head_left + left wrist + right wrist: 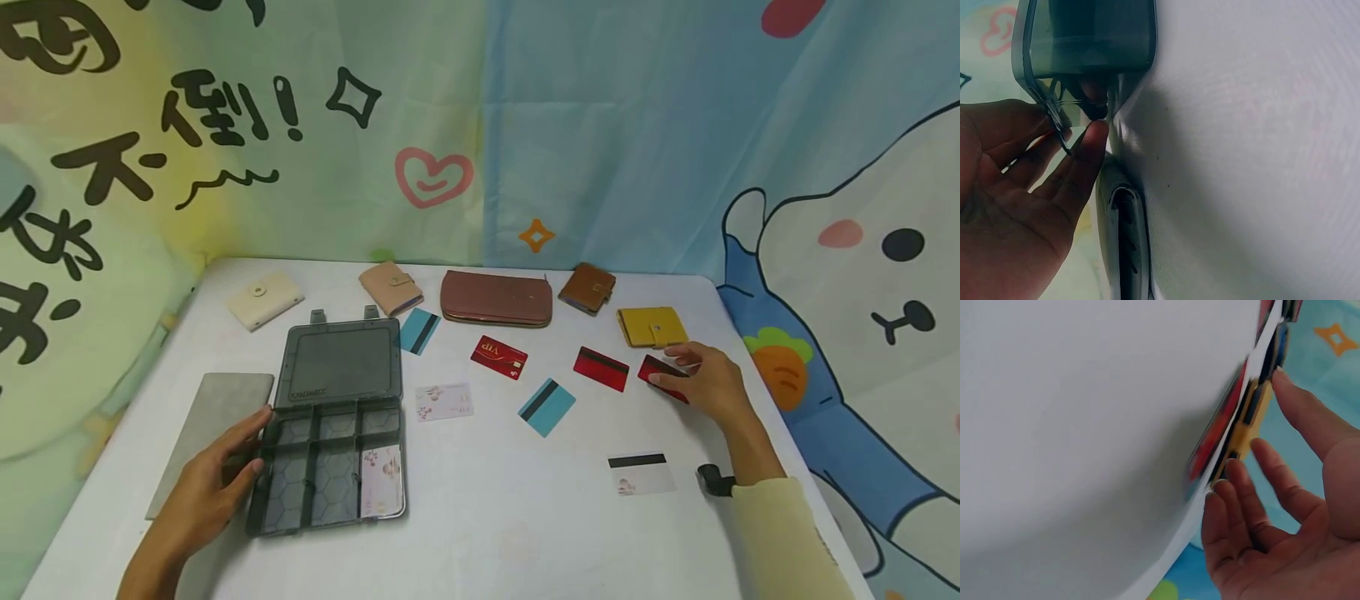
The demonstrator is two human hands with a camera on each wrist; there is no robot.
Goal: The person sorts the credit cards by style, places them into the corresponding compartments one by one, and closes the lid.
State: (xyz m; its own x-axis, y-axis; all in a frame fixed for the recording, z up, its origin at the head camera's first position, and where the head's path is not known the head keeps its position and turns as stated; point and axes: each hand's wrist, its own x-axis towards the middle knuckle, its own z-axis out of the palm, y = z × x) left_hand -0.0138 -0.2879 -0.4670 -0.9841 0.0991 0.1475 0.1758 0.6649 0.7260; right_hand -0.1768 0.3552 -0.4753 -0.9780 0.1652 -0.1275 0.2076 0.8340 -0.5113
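My left hand (pixel 217 479) rests at the left side of a dark see-through compartment box (pixel 311 492), fingertips against its edge by the hinge. The box's lid (pixel 345 362) lies folded back. A pink-and-white card (pixel 382 482) fills its front right compartment. In the left wrist view the thumb (pixel 1092 140) and fingers meet the box's edge. My right hand (pixel 705 379) reaches over a red card (pixel 654 367) with a dark stripe, thumb at its near side. In the right wrist view the fingers (pixel 1272 487) spread apart around the red card (pixel 1217 434).
Wallets stand along the back: cream (pixel 264 300), tan (pixel 392 287), long brown (pixel 497 298), small brown (pixel 587 288) and yellow (pixel 651 327). Cards lie about, red (pixel 499 357), teal (pixel 547 407) and white (pixel 641 475). A grey flat case (pixel 217 417) lies left of the box.
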